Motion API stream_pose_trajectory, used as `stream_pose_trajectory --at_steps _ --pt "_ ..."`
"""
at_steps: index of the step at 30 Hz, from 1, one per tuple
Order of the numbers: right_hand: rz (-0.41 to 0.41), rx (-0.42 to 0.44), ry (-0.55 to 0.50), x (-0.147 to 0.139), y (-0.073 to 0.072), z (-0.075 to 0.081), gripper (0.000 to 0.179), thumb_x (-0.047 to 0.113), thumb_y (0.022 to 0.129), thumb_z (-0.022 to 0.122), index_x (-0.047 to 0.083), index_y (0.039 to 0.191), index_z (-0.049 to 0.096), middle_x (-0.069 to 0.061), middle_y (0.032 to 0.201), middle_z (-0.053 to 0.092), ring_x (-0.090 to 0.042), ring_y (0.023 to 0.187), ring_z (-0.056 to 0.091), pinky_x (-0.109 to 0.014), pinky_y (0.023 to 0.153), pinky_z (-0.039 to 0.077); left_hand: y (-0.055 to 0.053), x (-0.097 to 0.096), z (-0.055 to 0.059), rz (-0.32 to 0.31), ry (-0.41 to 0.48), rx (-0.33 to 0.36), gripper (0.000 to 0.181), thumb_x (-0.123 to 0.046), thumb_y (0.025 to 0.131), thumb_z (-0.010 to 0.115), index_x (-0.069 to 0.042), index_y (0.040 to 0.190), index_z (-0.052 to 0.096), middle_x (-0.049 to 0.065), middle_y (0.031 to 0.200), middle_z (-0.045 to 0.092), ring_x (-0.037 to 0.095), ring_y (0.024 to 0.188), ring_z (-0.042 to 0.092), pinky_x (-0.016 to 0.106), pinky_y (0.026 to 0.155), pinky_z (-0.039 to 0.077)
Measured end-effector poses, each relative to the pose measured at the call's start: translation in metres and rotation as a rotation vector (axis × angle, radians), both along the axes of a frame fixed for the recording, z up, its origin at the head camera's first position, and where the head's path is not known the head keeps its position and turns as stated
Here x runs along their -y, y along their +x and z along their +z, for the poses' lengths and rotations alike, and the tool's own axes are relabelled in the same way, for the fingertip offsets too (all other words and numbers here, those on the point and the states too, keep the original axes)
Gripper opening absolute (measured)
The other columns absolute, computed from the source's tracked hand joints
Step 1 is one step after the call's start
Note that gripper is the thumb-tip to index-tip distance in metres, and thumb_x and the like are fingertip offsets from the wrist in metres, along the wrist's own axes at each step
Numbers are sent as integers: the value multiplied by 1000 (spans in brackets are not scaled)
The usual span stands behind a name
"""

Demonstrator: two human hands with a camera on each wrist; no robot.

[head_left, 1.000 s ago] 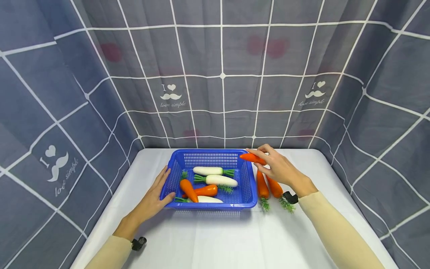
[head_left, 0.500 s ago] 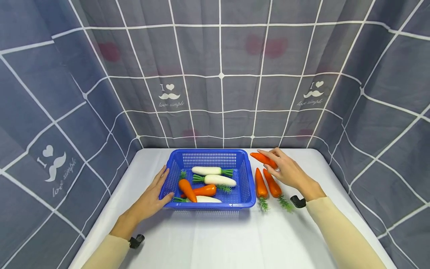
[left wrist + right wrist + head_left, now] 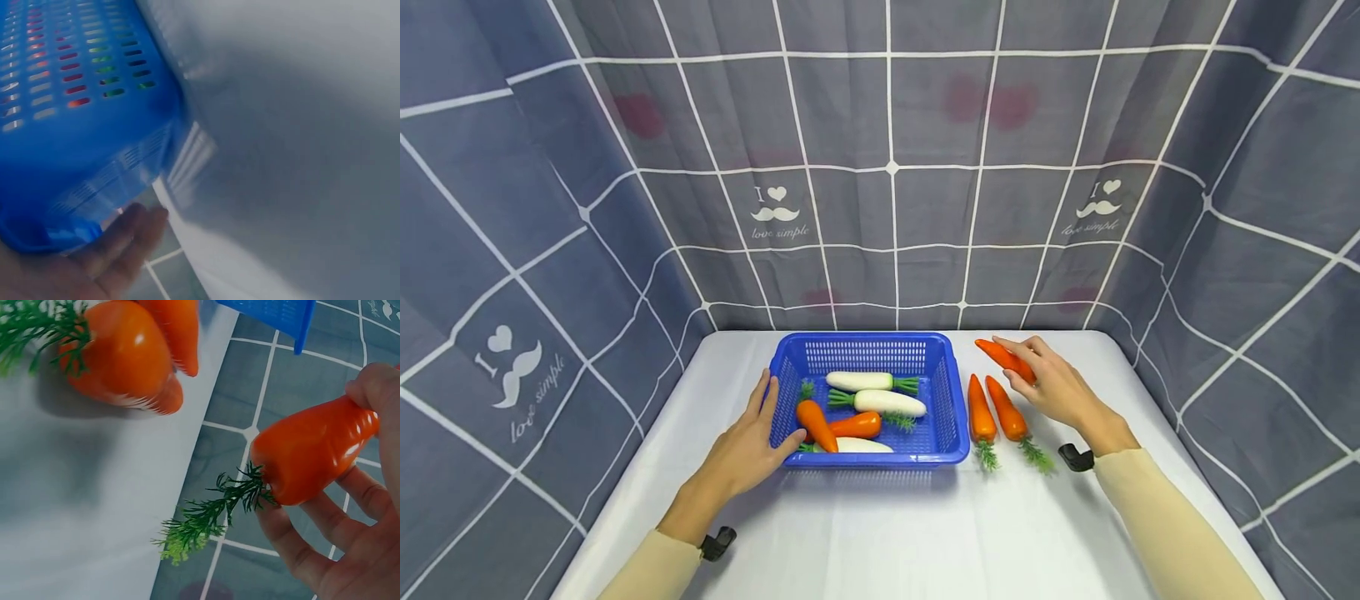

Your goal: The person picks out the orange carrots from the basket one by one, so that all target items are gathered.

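In the head view my right hand [image 3: 1054, 390] holds an orange carrot [image 3: 1003, 358] just right of the basket, tip toward the far left. The right wrist view shows the thumb and fingers around this carrot [image 3: 312, 450], its green leafy top hanging free. My left hand [image 3: 741, 454] rests against the left side of the blue plastic basket [image 3: 880, 459], fingers fairly straight, thumb over the front left corner. In the basket lie white radishes [image 3: 891, 403], among them one along the front wall, and two carrots [image 3: 817, 423].
Two more carrots [image 3: 981, 408] lie side by side on the white tabletop, right of the basket, leaves toward the front. A grey checked curtain [image 3: 850, 208] closes off the back and both sides.
My right hand has carried its carrot rightward, away from above the basket's right rim. My left thumb has shifted inward over the basket's front left corner. The basket's contents look unchanged.
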State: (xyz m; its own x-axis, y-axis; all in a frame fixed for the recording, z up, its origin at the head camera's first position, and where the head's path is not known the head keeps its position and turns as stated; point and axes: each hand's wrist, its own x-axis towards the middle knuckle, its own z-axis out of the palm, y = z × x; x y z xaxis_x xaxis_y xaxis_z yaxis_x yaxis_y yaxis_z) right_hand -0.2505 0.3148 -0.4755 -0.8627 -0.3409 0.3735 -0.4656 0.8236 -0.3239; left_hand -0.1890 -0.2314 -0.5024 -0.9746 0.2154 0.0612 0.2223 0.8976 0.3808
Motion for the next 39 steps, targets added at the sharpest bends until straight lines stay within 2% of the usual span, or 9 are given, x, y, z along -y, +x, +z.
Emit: stream_pose_trajectory --at_steps 2,5,9,14,19,25,28,39 --pt "-14 1 -4 -3 0 -1 60 19 113 77 24 171 61 -10 129 69 -20 89 64 -37 76 55 -1 0 -1 0 22 -6 112 -64 114 65 -1 186 9 20 198 -3 60 159 57 72 112 65" --pt "-36 4 -4 -8 1 -3 59 21 112 78 22 169 62 -11 126 71 -21 88 64 -38 75 55 -3 0 -4 -10 78 -9 111 -60 114 67 -1 186 7 20 198 -4 61 167 46 78 128 49" --pt "-77 27 -6 -13 2 -6 59 24 112 79 21 169 63 -12 124 71 -23 89 63 -40 76 53 -5 1 -9 -20 129 -22 110 -56 113 70 -2 187 8 20 198 -3 61 172 36 78 133 41" --pt "-121 71 -16 -18 3 -10 60 24 112 77 16 169 61 -17 125 73 -30 96 68 -49 84 58 -6 2 -14 -23 166 -51 109 -50 112 74 -1 187 10 21 198 0 60 175 31 76 136 36" --pt "-141 97 -22 -22 2 -14 60 26 113 75 14 169 61 -17 122 74 -34 101 72 -55 87 61 -6 1 -16 -23 191 -69 107 -46 112 75 -1 186 14 22 198 3 61 174 32 77 136 36" --pt "-159 126 -38 -24 0 -17 60 34 114 76 15 169 61 -12 115 76 -28 97 72 -43 78 57 -5 1 -16 -29 206 -108 102 -42 112 75 2 185 18 24 196 8 62 171 38 77 135 38" --pt "-166 156 -35 -26 -1 -18 61 37 115 75 13 169 60 -14 115 77 -27 95 71 -39 75 55 -5 1 -17 -33 213 -120 102 -40 112 75 4 184 19 25 196 9 62 170 40 77 135 39" --pt "-216 310 -13 -35 0 -36 62 38 115 73 10 169 59 -19 122 78 -27 95 69 -38 71 53 -3 2 -15 -31 204 -115 100 -42 113 72 4 184 19 25 195 10 62 170 40 77 135 39"
